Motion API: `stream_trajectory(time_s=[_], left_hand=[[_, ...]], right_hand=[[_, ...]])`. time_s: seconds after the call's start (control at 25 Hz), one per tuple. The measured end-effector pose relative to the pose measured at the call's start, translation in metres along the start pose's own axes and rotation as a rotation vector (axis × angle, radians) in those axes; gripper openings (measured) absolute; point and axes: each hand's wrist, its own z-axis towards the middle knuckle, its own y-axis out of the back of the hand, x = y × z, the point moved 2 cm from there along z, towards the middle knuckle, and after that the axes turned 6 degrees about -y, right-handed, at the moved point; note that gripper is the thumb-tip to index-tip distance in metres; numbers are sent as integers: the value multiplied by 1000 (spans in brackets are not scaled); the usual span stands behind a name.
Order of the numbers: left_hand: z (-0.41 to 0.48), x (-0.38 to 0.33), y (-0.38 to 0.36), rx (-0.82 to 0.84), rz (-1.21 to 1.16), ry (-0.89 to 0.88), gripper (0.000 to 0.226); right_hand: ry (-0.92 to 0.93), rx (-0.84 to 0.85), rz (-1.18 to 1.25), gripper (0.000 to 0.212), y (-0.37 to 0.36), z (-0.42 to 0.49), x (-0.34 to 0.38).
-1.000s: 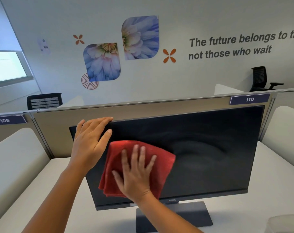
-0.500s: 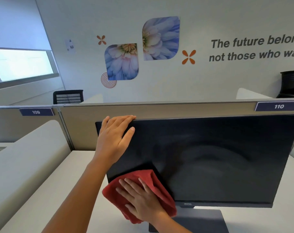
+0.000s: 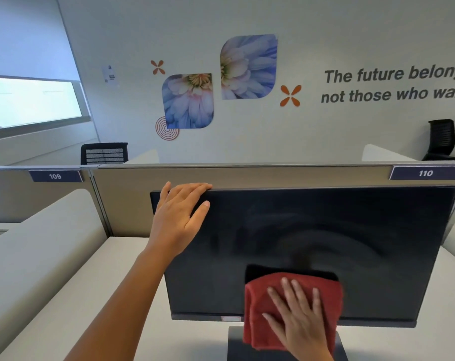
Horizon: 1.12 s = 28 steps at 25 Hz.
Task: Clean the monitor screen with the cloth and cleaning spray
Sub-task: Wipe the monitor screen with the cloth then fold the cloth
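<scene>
A black monitor [image 3: 325,230] stands on a white desk, its dark screen showing faint wipe streaks. My left hand [image 3: 178,220] grips the monitor's top left corner, fingers over the upper edge and thumb on the screen. My right hand [image 3: 299,319] lies flat, fingers spread, and presses a folded red cloth [image 3: 260,308] against the bottom middle of the screen, overlapping the lower bezel and the stand [image 3: 234,345]. No cleaning spray is in view.
A grey partition [image 3: 273,175] with labels 109 and 110 runs right behind the monitor. White curved dividers flank the desk [image 3: 117,295] on both sides. Black office chairs stand beyond the partition by the decorated wall.
My right hand has swept the red cloth from the left half of the screen down to the lower left corner, then right along the bottom edge. The left hand stays on the top corner.
</scene>
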Motion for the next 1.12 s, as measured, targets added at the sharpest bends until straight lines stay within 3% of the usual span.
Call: stream_trajectory(time_s=[0.24, 0.44, 0.6, 0.68, 0.88, 1.0, 1.12], left_hand=[[0, -1, 2, 15, 1, -6, 42], [0, 1, 1, 17, -9, -2, 41], [1, 1, 0, 2, -16, 8, 41], [1, 0, -1, -9, -20, 11, 41], [-2, 1, 0, -18, -22, 5, 41], [-1, -1, 2, -11, -17, 4, 42], [-2, 1, 4, 11, -36, -10, 48]], right_hand=[[-602, -23, 83, 84, 18, 4, -101], [-790, -287, 267, 76, 74, 82, -142], [-967, -436, 414, 77, 106, 146, -111], [-869, -412, 369, 81, 110, 160, -66], [-417, -349, 307, 85, 100, 158, 62], [-123, -299, 280, 77, 88, 151, 134], [32, -216, 208, 66, 71, 144, 175]])
